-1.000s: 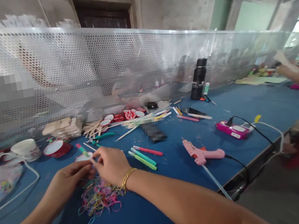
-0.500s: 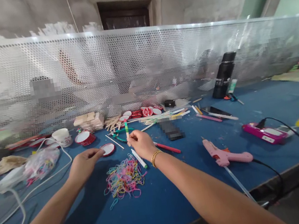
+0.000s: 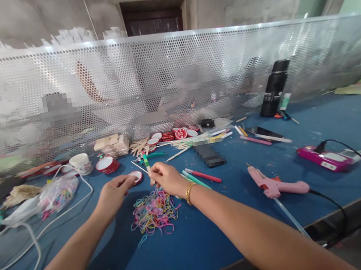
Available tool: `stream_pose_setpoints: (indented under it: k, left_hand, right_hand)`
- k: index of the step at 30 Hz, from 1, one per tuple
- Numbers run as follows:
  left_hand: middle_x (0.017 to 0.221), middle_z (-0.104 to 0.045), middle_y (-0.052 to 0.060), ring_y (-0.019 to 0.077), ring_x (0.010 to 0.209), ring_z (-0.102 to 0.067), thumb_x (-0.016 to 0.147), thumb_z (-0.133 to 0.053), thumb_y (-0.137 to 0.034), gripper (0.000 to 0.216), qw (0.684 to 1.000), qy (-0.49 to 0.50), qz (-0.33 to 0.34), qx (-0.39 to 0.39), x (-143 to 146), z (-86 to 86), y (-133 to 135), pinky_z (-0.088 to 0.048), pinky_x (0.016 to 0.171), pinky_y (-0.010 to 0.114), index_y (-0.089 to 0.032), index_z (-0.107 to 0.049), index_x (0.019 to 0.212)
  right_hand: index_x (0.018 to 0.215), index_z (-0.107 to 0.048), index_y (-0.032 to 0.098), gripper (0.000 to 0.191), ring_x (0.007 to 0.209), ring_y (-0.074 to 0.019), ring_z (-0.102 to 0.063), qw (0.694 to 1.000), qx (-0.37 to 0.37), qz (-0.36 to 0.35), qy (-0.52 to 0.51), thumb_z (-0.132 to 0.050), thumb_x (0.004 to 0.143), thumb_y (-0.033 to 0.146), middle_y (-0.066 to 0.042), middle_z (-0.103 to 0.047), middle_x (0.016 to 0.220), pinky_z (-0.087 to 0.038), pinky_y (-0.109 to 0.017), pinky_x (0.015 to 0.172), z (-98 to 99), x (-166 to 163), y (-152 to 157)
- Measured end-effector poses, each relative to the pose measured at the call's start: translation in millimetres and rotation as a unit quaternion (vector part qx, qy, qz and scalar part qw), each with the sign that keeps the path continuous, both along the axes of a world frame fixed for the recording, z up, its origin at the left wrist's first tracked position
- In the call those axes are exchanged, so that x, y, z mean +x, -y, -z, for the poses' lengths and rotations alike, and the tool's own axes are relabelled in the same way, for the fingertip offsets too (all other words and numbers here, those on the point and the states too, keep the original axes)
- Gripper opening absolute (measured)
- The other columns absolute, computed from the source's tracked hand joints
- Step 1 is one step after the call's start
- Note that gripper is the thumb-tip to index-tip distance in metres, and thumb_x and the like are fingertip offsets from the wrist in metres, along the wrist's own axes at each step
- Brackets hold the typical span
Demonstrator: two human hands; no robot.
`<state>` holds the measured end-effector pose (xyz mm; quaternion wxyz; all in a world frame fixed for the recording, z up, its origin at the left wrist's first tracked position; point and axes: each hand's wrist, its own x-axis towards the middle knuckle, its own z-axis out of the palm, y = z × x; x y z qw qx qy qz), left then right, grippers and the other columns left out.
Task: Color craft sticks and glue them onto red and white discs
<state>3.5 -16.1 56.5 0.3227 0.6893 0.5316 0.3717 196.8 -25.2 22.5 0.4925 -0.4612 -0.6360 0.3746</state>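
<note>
My right hand (image 3: 167, 178) pinches a craft stick (image 3: 147, 163) by its lower end. The stick stands nearly upright, with green and red colouring on its top part. My left hand (image 3: 118, 193) is to its left, thumb and fingers pressed together over the edge of a red-rimmed white lid (image 3: 136, 176). Whether those fingers grip anything is hidden. Below both hands lies a loose heap of coloured rubber bands (image 3: 154, 212). Beside my right wrist are a red marker (image 3: 205, 175) and a teal marker (image 3: 197, 179).
To the right lie a pink glue gun (image 3: 276, 185) with its cord and a magenta power strip (image 3: 324, 158). A black bottle (image 3: 274, 89) stands by the perforated metal screen (image 3: 156, 78). Red tins, wooden blocks (image 3: 112, 145), a phone (image 3: 209, 153) and a white cup (image 3: 81, 164) line the back.
My hands have come closer together. My right hand has lowered and tilted the craft stick slightly, uncovering the teal marker. The view has shifted a little, so the table's things appear further right.
</note>
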Motion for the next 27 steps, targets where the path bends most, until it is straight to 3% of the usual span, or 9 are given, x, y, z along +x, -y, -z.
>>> stream_pose_setpoints:
  k: [6,9,15,21,27]
  left_hand:
    - [0.088,-0.071,0.005,0.0153,0.080,-0.057,0.058,-0.080,-0.056,0.052,0.988,0.119,0.032,-0.098,16,-10.7,19,-0.041,0.063,0.022,-0.021,-0.076,0.097]
    - [0.093,-0.070,0.005,0.0119,0.076,-0.055,0.056,-0.084,-0.051,0.052,0.975,0.182,0.032,-0.126,16,-13.0,17,-0.042,0.061,0.020,-0.021,-0.077,0.098]
    - [0.079,-0.064,0.001,0.0046,0.059,-0.044,0.054,-0.088,-0.043,0.046,0.952,0.238,0.059,-0.186,21,-18.6,6,-0.037,0.049,0.014,-0.018,-0.076,0.091]
    - [0.068,-0.058,0.000,0.0036,0.054,-0.040,0.050,-0.090,-0.043,0.041,0.942,0.249,0.094,-0.205,33,-28.9,-1,-0.034,0.042,0.012,-0.013,-0.070,0.071]
    - [0.068,-0.059,0.001,0.0033,0.055,-0.042,0.050,-0.091,-0.039,0.041,0.933,0.277,0.101,-0.204,34,-25.7,-4,-0.033,0.041,0.011,-0.012,-0.071,0.073]
  right_hand:
    - [0.080,-0.061,0.021,0.016,0.067,-0.0109,-0.062,0.996,0.083,-0.012,0.017,-0.058,0.090,0.033,0.003,-0.068,0.073,-0.046,-0.020,0.066,-9.6,-5,12]
    - [0.076,-0.061,0.020,0.016,0.069,-0.0109,-0.063,0.997,0.050,-0.043,-0.043,-0.060,0.088,0.031,0.003,-0.067,0.071,-0.048,-0.021,0.069,-14.8,-6,12]
    - [0.073,-0.060,0.019,0.022,0.068,-0.0112,-0.060,0.979,-0.054,-0.094,-0.172,-0.067,0.083,0.038,0.003,-0.064,0.069,-0.048,-0.024,0.073,-25.0,-5,12]
    - [0.066,-0.060,0.018,0.036,0.061,-0.0090,-0.053,0.956,-0.091,-0.117,-0.253,-0.075,0.073,0.050,0.004,-0.063,0.066,-0.045,-0.024,0.071,-30.7,1,11]
    - [0.065,-0.060,0.017,0.039,0.064,-0.0093,-0.056,0.950,-0.111,-0.128,-0.262,-0.079,0.066,0.052,0.003,-0.063,0.066,-0.044,-0.023,0.069,-30.7,2,10]
